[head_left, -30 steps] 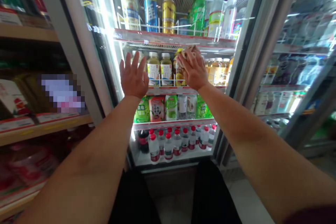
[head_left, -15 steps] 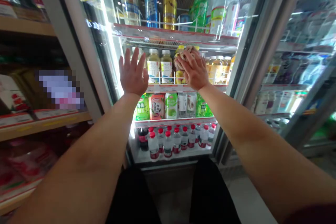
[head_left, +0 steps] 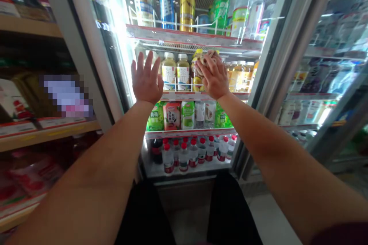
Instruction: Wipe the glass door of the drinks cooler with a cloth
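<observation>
My left hand [head_left: 147, 80] is held up flat with its fingers spread, palm toward the glass door of a lit drinks cooler; it appears to rest on the pane. Under the fingers of my right hand [head_left: 215, 78] is a crumpled brownish cloth [head_left: 212, 54], pressed against the same glass. Most of the cloth is hidden by the hand. Behind the pane, between my hands, stand two white-capped tea bottles [head_left: 168, 72]. Yellow-capped bottles [head_left: 198, 83] are partly covered by the cloth and right hand.
Inside the cooler, cans [head_left: 187, 10] and a green bottle [head_left: 222, 4] stand on the top shelf, cartons [head_left: 172, 115] lower down, and red-capped bottles [head_left: 184, 157] at the bottom. A metal door frame [head_left: 284, 57] borders the right. Wooden-edged shelves [head_left: 51, 132] with goods stand at left.
My right hand and the cloth have shifted very slightly to the right on the glass. My left hand stays nearly where it was. The view has moved a little.
</observation>
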The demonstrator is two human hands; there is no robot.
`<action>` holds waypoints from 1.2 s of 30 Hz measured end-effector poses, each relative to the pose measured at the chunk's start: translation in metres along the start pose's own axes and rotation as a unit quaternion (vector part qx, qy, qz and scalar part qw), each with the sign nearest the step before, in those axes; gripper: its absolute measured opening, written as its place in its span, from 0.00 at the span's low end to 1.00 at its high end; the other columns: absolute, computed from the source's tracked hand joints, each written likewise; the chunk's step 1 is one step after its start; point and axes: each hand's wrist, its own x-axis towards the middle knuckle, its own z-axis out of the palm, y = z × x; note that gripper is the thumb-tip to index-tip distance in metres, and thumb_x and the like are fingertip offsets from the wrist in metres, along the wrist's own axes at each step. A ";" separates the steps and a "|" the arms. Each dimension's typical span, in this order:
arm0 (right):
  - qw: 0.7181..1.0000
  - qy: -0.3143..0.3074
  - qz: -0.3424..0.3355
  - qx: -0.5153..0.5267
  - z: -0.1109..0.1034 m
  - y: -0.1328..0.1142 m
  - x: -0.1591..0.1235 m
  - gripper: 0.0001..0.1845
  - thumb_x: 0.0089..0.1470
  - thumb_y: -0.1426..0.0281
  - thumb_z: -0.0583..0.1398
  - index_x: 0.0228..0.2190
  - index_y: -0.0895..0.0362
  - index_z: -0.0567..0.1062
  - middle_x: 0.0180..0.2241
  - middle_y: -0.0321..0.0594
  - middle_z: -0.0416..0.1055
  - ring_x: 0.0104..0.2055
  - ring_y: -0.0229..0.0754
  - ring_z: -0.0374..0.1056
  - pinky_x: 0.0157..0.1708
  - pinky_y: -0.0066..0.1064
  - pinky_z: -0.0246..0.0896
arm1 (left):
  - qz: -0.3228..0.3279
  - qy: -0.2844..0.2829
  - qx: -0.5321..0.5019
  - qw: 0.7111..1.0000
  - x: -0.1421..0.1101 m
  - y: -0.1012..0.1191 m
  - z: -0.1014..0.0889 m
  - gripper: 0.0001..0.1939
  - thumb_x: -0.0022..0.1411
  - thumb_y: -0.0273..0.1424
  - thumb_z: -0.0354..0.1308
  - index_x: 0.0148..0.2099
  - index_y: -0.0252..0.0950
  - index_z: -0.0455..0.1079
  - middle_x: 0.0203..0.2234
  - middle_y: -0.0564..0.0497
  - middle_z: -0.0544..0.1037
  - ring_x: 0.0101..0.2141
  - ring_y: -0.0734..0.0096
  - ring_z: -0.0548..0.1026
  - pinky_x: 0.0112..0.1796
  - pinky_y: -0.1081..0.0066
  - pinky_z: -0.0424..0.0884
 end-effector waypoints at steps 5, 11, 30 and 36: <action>0.999 0.026 0.019 0.011 0.004 0.001 -0.001 0.35 0.67 0.69 0.47 0.73 0.46 0.57 0.72 0.37 0.56 0.76 0.62 0.45 0.73 0.64 0.43 | -0.006 -0.004 0.012 1.000 0.000 0.002 -0.001 0.33 0.73 0.44 0.43 0.74 0.35 0.57 0.75 0.55 0.50 0.75 0.64 0.36 0.73 0.50 0.31; 1.000 -0.003 -0.006 0.018 0.001 0.000 -0.003 0.35 0.67 0.68 0.47 0.73 0.44 0.57 0.73 0.36 0.55 0.75 0.63 0.46 0.72 0.65 0.43 | -0.008 0.006 -0.008 1.000 -0.002 0.003 -0.004 0.32 0.71 0.40 0.49 0.74 0.45 0.59 0.74 0.58 0.52 0.75 0.62 0.39 0.74 0.51 0.34; 0.999 -0.047 -0.002 0.017 -0.007 -0.006 -0.006 0.34 0.66 0.68 0.50 0.72 0.44 0.60 0.73 0.35 0.56 0.76 0.60 0.46 0.75 0.61 0.40 | -0.019 -0.007 0.000 1.000 -0.001 0.003 0.000 0.34 0.72 0.46 0.43 0.74 0.39 0.57 0.75 0.59 0.50 0.75 0.63 0.36 0.74 0.51 0.29; 0.999 -0.041 0.007 0.023 -0.001 -0.003 -0.007 0.32 0.67 0.68 0.49 0.70 0.45 0.64 0.72 0.35 0.57 0.76 0.58 0.46 0.75 0.61 0.40 | -0.017 -0.009 0.010 1.000 -0.001 0.001 0.001 0.35 0.72 0.47 0.43 0.74 0.38 0.57 0.75 0.60 0.48 0.75 0.64 0.36 0.74 0.54 0.28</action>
